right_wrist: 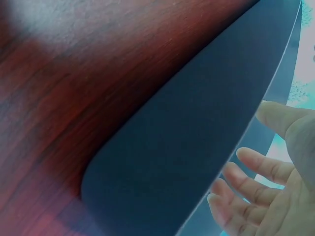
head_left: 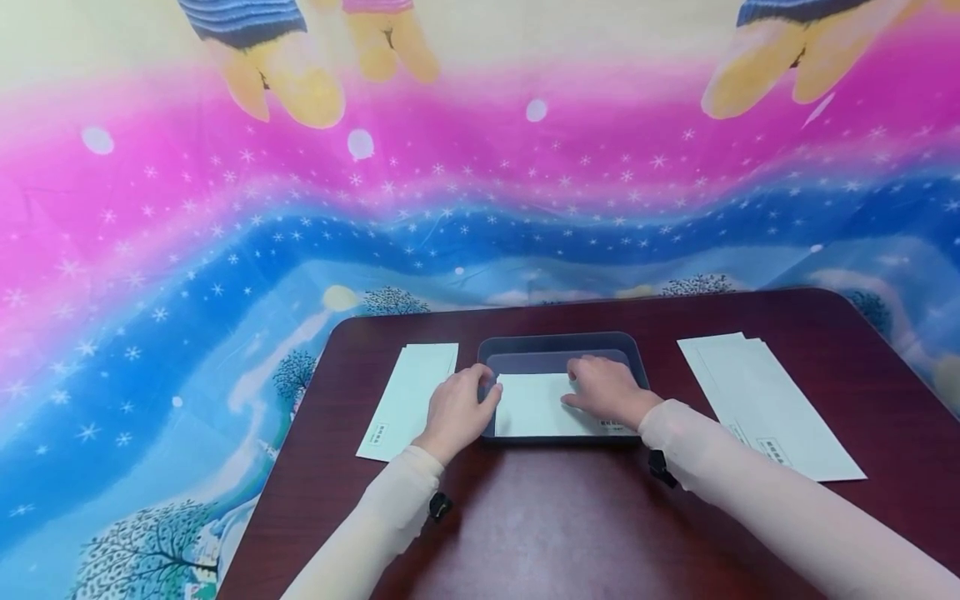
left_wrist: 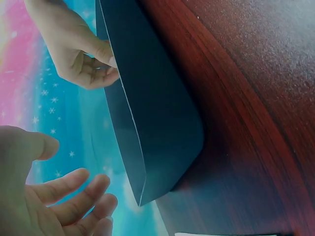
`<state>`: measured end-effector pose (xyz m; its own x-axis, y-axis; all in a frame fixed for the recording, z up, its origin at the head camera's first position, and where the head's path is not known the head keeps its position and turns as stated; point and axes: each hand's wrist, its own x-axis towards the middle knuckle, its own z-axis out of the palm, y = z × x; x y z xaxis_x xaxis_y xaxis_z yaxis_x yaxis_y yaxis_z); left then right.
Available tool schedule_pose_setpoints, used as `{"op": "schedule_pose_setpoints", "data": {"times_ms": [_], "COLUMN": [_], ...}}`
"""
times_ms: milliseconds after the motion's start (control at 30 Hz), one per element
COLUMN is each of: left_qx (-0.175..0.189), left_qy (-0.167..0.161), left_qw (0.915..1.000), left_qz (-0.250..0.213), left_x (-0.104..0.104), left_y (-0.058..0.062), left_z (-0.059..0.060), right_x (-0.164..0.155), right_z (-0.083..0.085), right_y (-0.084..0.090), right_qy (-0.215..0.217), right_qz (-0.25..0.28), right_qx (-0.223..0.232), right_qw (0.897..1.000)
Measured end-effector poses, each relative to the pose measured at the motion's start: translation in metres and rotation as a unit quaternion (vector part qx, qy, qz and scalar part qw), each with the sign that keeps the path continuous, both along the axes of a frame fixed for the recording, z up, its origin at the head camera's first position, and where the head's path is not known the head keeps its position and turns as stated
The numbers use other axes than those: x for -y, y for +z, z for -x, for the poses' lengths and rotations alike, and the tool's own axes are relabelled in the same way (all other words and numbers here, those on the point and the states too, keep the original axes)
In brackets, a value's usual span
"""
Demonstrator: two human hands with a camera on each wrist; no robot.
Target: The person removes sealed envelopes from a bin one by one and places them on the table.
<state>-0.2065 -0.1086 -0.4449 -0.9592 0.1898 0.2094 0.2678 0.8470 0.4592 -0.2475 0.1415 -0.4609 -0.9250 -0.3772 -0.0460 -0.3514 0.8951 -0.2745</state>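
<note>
1. Head view: my left hand (head_left: 457, 408) rests at the left edge of the grey tray (head_left: 558, 343), fingers loosely bent, thumb reaching toward the white envelope (head_left: 534, 406) lying inside the tray. I cannot tell from here whether the thumb touches the paper.
2. Same view: my right hand (head_left: 606, 390) lies palm down on the right part of that envelope, fingers fairly straight and pressing on it, gripping nothing. A small printed block shows at the envelope's near right corner, too small to read.
3. Same view: the tray sits in the middle of the dark red table (head_left: 570, 533). One envelope (head_left: 411, 398) lies left of the tray, just beside my left hand, with a tiny printed mark at its near end that I cannot read. A stack (head_left: 765, 404) of envelopes lies well to the right, with a small printed box near its near end, also unreadable.
4. Left wrist view: my left hand (left_wrist: 54, 196) is open, fingers spread and relaxed beside the tray (left_wrist: 162, 113), holding nothing. Beyond the tray wall my right hand (left_wrist: 78, 49) shows with fingers bent down into the tray.
5. Right wrist view: my right hand (right_wrist: 266, 191) shows open, fingers extended over the tray's rim, next to its dark outer wall (right_wrist: 197, 137) on the table (right_wrist: 74, 73). No writing shows here.
</note>
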Motion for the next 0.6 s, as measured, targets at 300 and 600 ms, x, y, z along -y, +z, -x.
{"op": "schedule_pose_setpoints", "data": {"times_ms": [300, 600], "left_qx": [0.002, 0.0], "left_qy": [-0.014, -0.037], "left_qw": [0.9994, 0.9984], "left_qz": [0.031, 0.042], "left_x": [-0.01, -0.02], "left_y": [-0.002, -0.004], "left_z": [0.0, -0.001], "right_x": [-0.008, -0.01], "right_z": [0.005, 0.006], "right_y": [-0.002, -0.003], "right_qy": [0.001, 0.002], "right_qz": [-0.018, -0.023], "right_qx": [0.019, 0.025], "right_qw": [1.0, 0.999]}}
